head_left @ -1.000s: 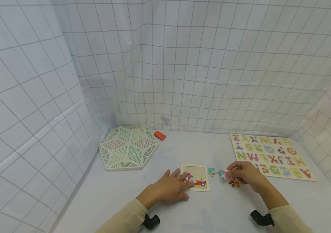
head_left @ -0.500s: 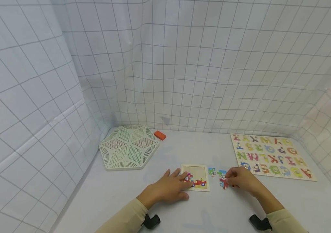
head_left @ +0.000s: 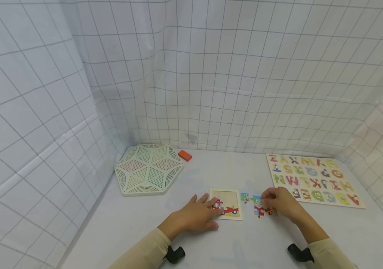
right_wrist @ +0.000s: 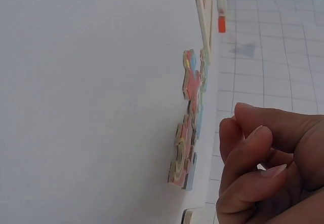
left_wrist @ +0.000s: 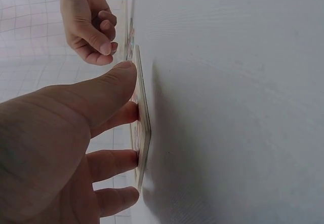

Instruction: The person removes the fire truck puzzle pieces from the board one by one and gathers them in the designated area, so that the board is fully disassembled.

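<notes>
My left hand [head_left: 196,215] rests spread with its fingertips on the left part of a small square puzzle tray [head_left: 226,191]. Part of a red vehicle picture shows inside the tray's pale wooden frame. In the left wrist view the fingers and thumb lie along the tray's edge [left_wrist: 144,117]. Over the loose puzzle pieces right of the tray is my right hand [head_left: 280,203], its fingers loosely curled and nothing seen between them. A red piece [head_left: 259,212] lies under a blue-green one [head_left: 256,198]. A red piece with a yellow curve [right_wrist: 178,160] lies beside them, partly covered in the head view.
A small blue-green piece [head_left: 244,197] lies between the tray and the other pieces. An alphabet board [head_left: 316,183] stands at the right. A hexagonal game board [head_left: 149,170] and an orange block [head_left: 184,155] lie at the back left. Gridded white cloth [head_left: 191,93] hangs behind.
My right hand has set the red piece down below the blue-green one and let it go, then shifted slightly up. My left hand has stayed on the tray.
</notes>
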Demonstrator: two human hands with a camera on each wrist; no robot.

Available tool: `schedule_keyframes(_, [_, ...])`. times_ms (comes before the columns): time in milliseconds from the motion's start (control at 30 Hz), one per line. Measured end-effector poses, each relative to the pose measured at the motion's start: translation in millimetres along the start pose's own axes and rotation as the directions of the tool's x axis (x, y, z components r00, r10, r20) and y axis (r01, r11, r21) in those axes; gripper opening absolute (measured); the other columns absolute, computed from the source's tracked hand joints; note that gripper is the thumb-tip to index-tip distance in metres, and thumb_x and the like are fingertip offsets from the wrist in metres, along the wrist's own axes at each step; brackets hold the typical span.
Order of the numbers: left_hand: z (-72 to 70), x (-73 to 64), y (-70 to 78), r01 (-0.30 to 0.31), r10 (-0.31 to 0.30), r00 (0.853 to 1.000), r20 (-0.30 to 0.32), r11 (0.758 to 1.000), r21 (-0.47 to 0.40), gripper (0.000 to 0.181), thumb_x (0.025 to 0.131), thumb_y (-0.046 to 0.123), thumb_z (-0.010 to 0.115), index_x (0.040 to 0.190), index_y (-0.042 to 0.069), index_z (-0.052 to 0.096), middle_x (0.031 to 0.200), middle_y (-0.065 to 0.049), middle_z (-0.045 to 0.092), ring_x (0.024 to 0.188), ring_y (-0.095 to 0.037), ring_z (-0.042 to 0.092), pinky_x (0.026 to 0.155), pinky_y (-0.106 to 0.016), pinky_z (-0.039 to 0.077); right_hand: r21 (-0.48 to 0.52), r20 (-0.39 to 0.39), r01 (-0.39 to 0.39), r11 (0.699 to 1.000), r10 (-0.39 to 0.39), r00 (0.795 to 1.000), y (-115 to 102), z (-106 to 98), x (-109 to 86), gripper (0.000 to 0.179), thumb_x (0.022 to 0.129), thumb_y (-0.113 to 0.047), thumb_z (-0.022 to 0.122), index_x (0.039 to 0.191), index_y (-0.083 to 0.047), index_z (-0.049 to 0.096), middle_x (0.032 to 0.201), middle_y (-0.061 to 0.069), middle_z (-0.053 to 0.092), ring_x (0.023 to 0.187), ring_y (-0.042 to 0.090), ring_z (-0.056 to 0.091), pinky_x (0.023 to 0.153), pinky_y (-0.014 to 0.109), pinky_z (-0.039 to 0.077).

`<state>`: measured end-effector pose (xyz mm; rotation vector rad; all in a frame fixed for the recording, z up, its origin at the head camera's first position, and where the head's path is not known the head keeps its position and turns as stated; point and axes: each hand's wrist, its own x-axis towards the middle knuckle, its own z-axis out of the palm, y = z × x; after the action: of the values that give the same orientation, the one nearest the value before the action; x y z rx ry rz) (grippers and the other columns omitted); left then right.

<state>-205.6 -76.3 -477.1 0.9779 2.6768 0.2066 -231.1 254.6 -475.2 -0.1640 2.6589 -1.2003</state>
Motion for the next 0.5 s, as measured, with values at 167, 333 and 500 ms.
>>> schedule_keyframes(167, [1.6, 0.6, -1.6, -0.012, 0.012, 1.0, -0.005, 1.0, -0.007, 0.054, 0.097, 0.056, 0.06, 0.149, 0.04, 0.052, 0.164, 0.001, 0.035, 0.153, -0.036, 0.026, 0.118, -0.064, 0.023, 0.033, 0.02, 0.004, 0.999, -0.004, 1.0, -2.3, -1.4, 2.3, 0.016, 0.096, -0.013, 0.067, 0.107, -0.002, 0.07, 0.093, 0.006, 0.067, 0.082, 0.02, 0.055, 0.066, 0.03, 0.048])
schedule_keyframes(333, [2.5, 1.9, -2.6, -0.014, 0.014, 1.0, -0.004, 1.0, -0.014, 0.054, 0.097, 0.056, 0.06, 0.149, 0.041, 0.052, 0.165, 0.001, 0.034, 0.153, -0.037, 0.026, 0.118, -0.065, 0.023, 0.04, 0.039, -0.023, 0.999, 0.021, 0.999, -2.3, 0.4, 0.5, 0.016, 0.094, -0.012, 0.069, 0.107, -0.001, 0.071, 0.09, 0.005, 0.066, 0.079, 0.019, 0.054, 0.064, 0.03, 0.046])
schedule_keyframes(500, [3.6, 2.3, -3.1, -0.009, 0.009, 1.0, -0.004, 1.0, -0.004, 0.054, 0.097, 0.057, 0.06, 0.148, 0.041, 0.052, 0.165, 0.002, 0.034, 0.154, -0.036, 0.026, 0.118, -0.065, 0.023, 0.127, 0.092, -0.03, 0.992, 0.018, 0.996, -4.6, 3.1, -1.1, 0.018, 0.095, -0.012, 0.069, 0.107, 0.001, 0.068, 0.083, 0.009, 0.063, 0.067, 0.02, 0.056, 0.057, 0.03, 0.048])
